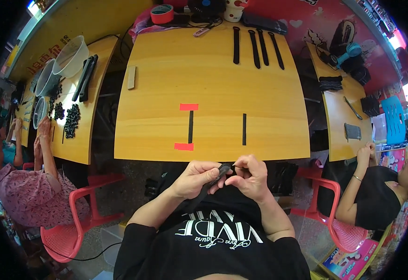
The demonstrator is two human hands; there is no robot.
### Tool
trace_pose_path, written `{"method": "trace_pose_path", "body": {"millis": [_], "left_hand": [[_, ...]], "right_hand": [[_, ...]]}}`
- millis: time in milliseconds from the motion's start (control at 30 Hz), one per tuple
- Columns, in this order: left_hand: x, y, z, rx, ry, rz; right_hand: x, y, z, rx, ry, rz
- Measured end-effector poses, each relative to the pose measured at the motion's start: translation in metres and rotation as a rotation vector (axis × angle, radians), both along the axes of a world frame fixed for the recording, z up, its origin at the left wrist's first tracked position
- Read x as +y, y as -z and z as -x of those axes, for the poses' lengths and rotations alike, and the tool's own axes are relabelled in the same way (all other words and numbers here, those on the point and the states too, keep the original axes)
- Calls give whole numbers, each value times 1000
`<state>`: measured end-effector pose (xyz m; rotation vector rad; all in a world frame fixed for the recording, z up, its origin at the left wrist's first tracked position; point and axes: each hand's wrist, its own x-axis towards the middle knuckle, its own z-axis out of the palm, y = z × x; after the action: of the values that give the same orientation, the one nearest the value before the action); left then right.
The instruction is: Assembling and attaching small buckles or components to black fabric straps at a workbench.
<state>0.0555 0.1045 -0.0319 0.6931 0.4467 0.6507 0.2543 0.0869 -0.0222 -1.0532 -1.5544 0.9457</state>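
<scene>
Just off the table's near edge, my left hand [196, 180] is closed round a black strap [223, 170], with the thumb pressed on top of it. The strap's tail hangs down in front of my shirt. My right hand [252, 178] is beside it, fingers curled and closed on the strap's other end; the exact pinch is partly hidden. On the wooden table [157, 88] ahead lie a black strip [191, 127] between two pieces of red tape [188, 107] and a second black strip [244, 129] to its right.
Several finished-looking black straps [254, 49] lie at the far right of the table. A small beige block [131, 77] is at the left. Side tables hold clear tubs [71, 57], small black parts [72, 121] and a blue fan [353, 49]. Co-workers sit on both sides on red chairs [80, 210].
</scene>
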Motion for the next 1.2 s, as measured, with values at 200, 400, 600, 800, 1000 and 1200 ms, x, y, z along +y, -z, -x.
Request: {"method": "trace_pose_path", "body": {"millis": [200,400,600,800,1000,1200], "left_hand": [[-1,5,-2,-16,-10,-27],[-2,5,-1,-7,-3,-3],[-2,8,-2,63,-19,-39],[0,2,0,214,-51,-119],[15,2,4,19,233,-14],[-7,5,-5,11,-54,242]], "right_hand": [[2,-5,1,-272,11,-133],[0,-14,1,-400,52,-159],[3,-16,0,-522,5,-238],[10,-19,-8,-600,-84,-252],[14,-11,-6,-511,-189,-367],[2,-16,1,-962,64,-685]]}}
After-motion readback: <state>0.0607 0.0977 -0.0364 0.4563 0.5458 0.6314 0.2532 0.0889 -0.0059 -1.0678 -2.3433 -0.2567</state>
